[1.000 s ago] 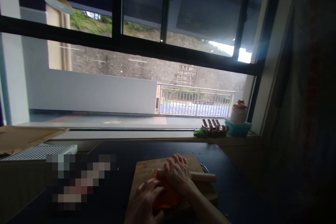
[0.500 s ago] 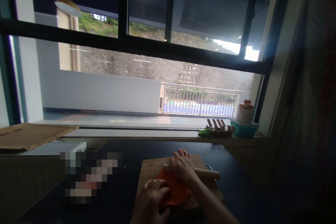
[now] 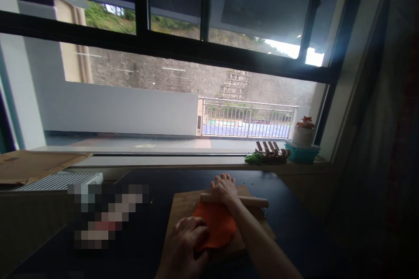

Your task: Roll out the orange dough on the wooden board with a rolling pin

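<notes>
A flat, rounded sheet of orange dough (image 3: 218, 226) lies on a wooden board (image 3: 178, 207) on the dark table. Across its far edge rests a pale wooden rolling pin (image 3: 253, 202). My right hand (image 3: 224, 188) lies palm down on the pin, toward its left part, with the fingers stretched out beyond it. At the sheet's near left edge, my left hand (image 3: 190, 239) has its fingers curled over the dough and the thumb below. The fingertips' exact grip is partly hidden.
A blurred-out patch (image 3: 109, 220) covers something on the table's left. Cardboard (image 3: 39, 165) lies over a white slatted unit (image 3: 62, 181) at far left. The windowsill holds a green item (image 3: 253, 158), a brown rack-like object (image 3: 271, 152) and a teal box (image 3: 301, 152) under a white container (image 3: 303, 136).
My right hand and the rolling pin have moved slightly away from me, toward the sheet's far edge, baring more orange dough. My left hand stays at the near left edge. The view has shifted slightly.
</notes>
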Demonstrator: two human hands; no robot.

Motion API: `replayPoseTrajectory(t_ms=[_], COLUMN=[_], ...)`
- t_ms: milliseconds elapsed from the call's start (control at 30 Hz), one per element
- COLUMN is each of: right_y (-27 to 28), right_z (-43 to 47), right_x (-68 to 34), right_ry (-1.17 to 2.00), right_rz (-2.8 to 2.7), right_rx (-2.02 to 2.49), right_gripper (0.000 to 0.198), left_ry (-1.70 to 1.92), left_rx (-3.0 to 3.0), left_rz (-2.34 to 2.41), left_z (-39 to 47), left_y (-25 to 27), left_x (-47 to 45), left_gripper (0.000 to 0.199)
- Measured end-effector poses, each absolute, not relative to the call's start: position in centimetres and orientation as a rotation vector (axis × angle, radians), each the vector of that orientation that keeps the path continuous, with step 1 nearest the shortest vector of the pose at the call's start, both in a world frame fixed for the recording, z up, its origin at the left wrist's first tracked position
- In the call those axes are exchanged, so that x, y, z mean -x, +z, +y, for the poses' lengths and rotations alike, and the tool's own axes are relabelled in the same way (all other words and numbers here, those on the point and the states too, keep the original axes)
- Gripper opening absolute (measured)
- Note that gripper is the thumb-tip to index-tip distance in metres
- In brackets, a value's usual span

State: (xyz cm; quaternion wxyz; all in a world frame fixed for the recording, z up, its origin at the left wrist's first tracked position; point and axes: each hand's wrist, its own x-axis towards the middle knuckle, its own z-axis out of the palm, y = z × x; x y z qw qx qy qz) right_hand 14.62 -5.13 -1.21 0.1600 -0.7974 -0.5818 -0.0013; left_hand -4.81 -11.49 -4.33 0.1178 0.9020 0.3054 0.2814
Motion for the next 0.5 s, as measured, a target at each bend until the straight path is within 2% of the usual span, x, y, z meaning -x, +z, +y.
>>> replayPoseTrajectory(t_ms=[300, 400, 500], right_y=[-2.9, -2.2, -1.4], right_z=[-9.8, -7.5, -4.9], right_x=[-12.2, -13.4, -14.8], right_ry=[-0.129, -0.122, -0.127], right_rz=[-1.719, -1.688, -1.638], right_rx=[2.151, 2.215, 2.251], right_gripper=[0.042, 0.039, 0.038], left_ry=[0.867, 0.878, 0.897], left_rx=[-2.616, -2.672, -2.719], left_rz=[0.922, 0.915, 1.01], left_z=[-11.0, -10.6, -10.6], left_y=[-5.0, -4.8, -3.7], left_x=[5.2, 5.5, 5.5], left_gripper=[0.046, 0.037, 0.02])
